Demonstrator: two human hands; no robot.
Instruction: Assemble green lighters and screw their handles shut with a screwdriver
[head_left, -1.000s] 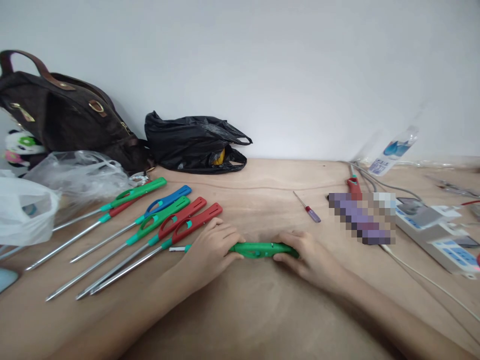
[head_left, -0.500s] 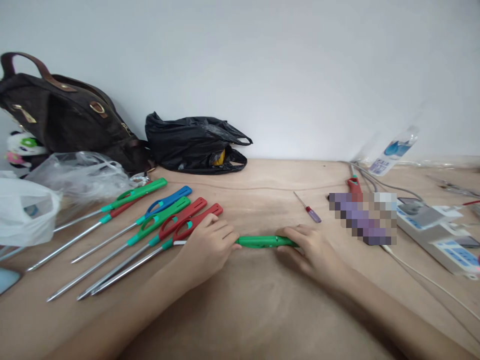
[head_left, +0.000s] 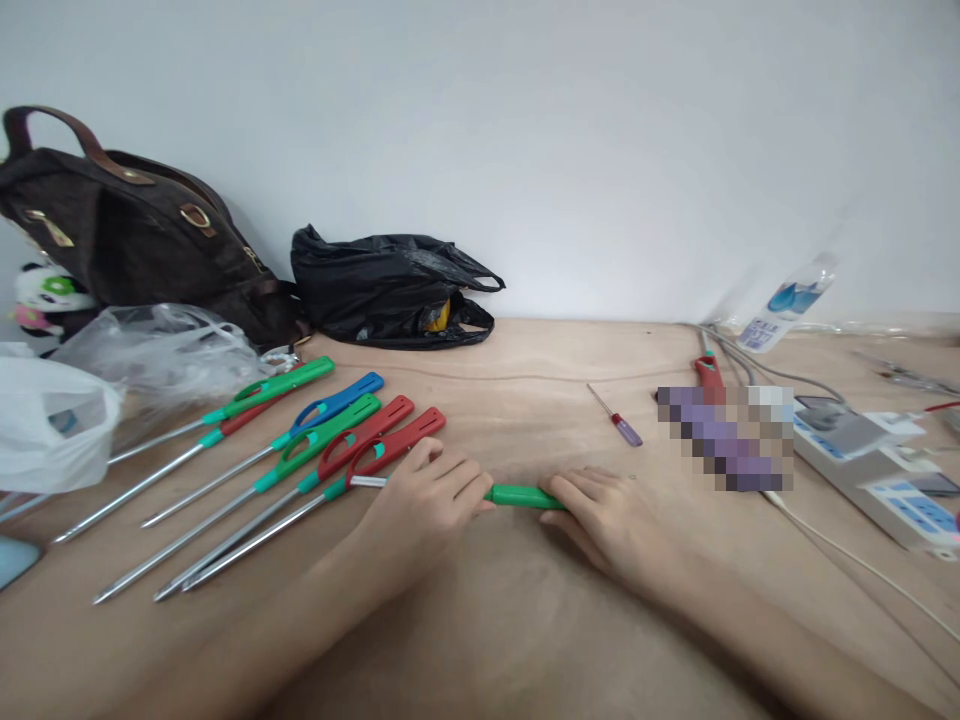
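Observation:
A green long-nosed lighter (head_left: 521,496) lies across the wooden table (head_left: 525,620) in front of me. My left hand (head_left: 427,505) is closed round its nozzle end, where a short piece of metal tube sticks out to the left. My right hand (head_left: 607,520) grips the handle end, fingers curled over it. Only a short green stretch shows between the two hands.
Several long lighters (head_left: 300,450) in green, blue and red lie in a row to the left. A brown handbag (head_left: 127,240), clear and white plastic bags and a black bag (head_left: 390,285) stand at the back. A small screwdriver (head_left: 616,417), a power strip (head_left: 877,470), cables and a bottle (head_left: 784,300) lie right.
Both hands have closed in toward each other along the green lighter, so less of it shows. The lighter has shifted slightly away from me and left.

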